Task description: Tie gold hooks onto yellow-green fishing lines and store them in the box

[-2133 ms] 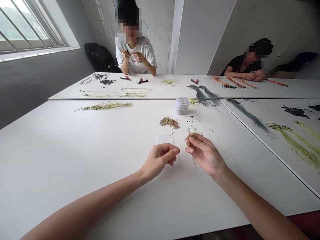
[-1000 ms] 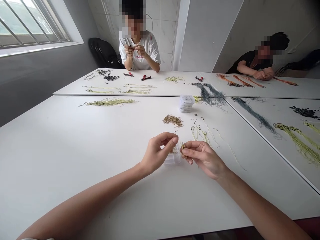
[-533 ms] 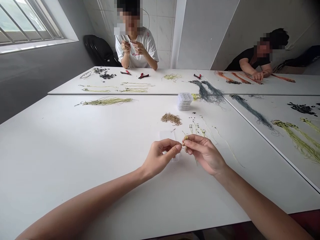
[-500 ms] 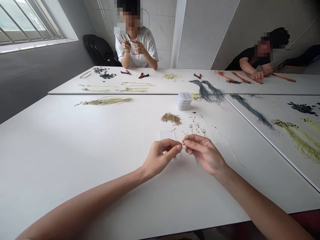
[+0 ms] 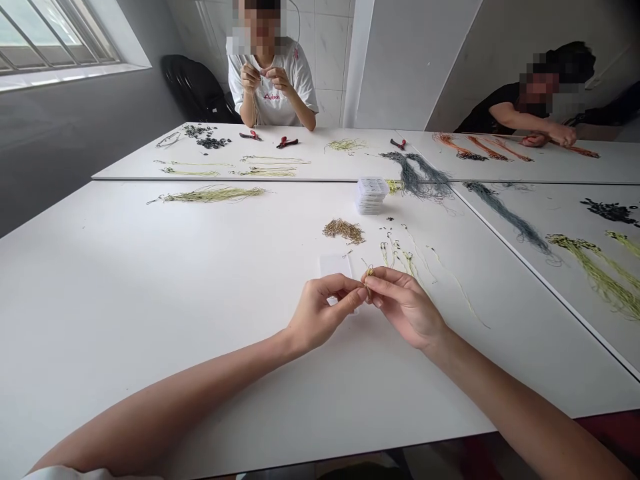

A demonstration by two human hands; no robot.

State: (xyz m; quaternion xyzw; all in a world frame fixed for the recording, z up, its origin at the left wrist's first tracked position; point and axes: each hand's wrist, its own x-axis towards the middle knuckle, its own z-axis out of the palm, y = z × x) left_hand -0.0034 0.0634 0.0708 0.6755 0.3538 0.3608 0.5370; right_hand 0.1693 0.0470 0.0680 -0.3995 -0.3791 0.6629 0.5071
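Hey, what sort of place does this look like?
Probably a small workroom for hand assembly, perhaps of fishing tackle. Long white tables hold bundles of colored cord, little gold hooks and red-handled pliers, with a person working at the far end.

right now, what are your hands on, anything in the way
Right hand pinching small gold hook on thread; left hand close against it, grip unclear; clear plastic box under left hand, not blocking

Bare left forearm point(image 5: 165, 393) and right forearm point(image 5: 520, 400), with what looks like a white sleeve point(image 5: 65, 474) at the lower edge.
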